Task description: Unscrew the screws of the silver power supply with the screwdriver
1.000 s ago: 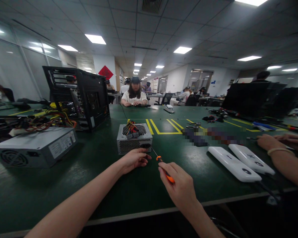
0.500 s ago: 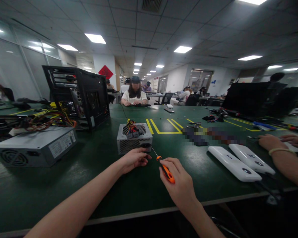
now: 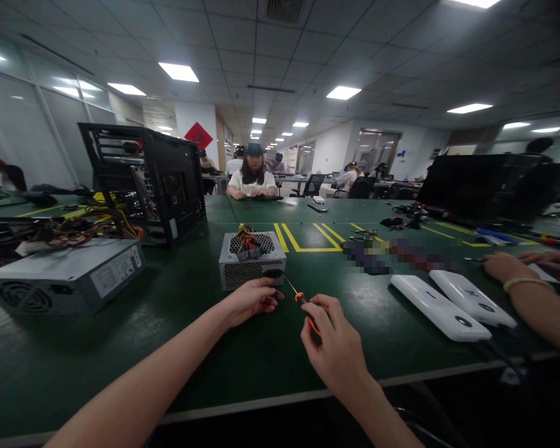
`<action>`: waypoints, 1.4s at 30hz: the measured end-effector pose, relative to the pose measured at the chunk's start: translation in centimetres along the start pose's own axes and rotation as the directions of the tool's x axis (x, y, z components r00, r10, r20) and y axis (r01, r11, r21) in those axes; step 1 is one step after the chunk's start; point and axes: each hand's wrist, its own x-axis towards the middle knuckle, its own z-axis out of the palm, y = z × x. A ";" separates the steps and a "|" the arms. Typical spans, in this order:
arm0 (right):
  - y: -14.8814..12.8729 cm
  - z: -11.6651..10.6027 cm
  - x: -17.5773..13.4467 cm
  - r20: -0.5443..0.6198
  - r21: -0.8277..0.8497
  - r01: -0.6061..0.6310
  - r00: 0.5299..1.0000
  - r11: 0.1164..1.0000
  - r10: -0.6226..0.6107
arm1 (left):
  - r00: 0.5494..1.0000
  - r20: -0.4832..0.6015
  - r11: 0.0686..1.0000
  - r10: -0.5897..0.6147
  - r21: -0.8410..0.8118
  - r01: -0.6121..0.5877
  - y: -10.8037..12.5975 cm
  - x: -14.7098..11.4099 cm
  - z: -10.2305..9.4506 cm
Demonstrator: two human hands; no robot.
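Observation:
A silver power supply unit (image 3: 242,278) with a perforated face and a bundle of coloured cables stands in front of me. Close against its lower front is my left hand (image 3: 254,300), fingers partly stretched and apart, the index near the black socket (image 3: 274,274). Whether it presses on the casing I cannot tell. My right hand (image 3: 333,333) grips an orange and black screwdriver (image 3: 300,298) by the handle. Its thin shaft slants up and left, the tip at the unit's front right edge. Part of the handle is hidden by my fingers.
At left are a second power supply (image 3: 60,267) and a black computer case (image 3: 144,180). Two white devices (image 3: 441,309) lie at right, beside a co-worker's hand (image 3: 501,266). Another person (image 3: 252,177) sits across the green table (image 3: 177,348).
The fingers of my right hand have shifted on the screwdriver handle and now cover more of it. My left hand and the power supply have hardly moved.

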 end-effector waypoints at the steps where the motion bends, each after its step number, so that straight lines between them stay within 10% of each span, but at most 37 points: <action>1: 0.0 0.0 0.0 -0.008 -0.006 0.017 1.000 1.000 -0.017 | 1.000 0.003 1.000 0.001 0.000 -0.001 0.0 0.0 0.0; 42: 0.1 -0.1 0.4 -0.032 0.076 0.085 0.996 0.993 -0.082 | 0.999 -0.039 1.000 -0.006 -0.001 0.006 0.4 -0.3 0.5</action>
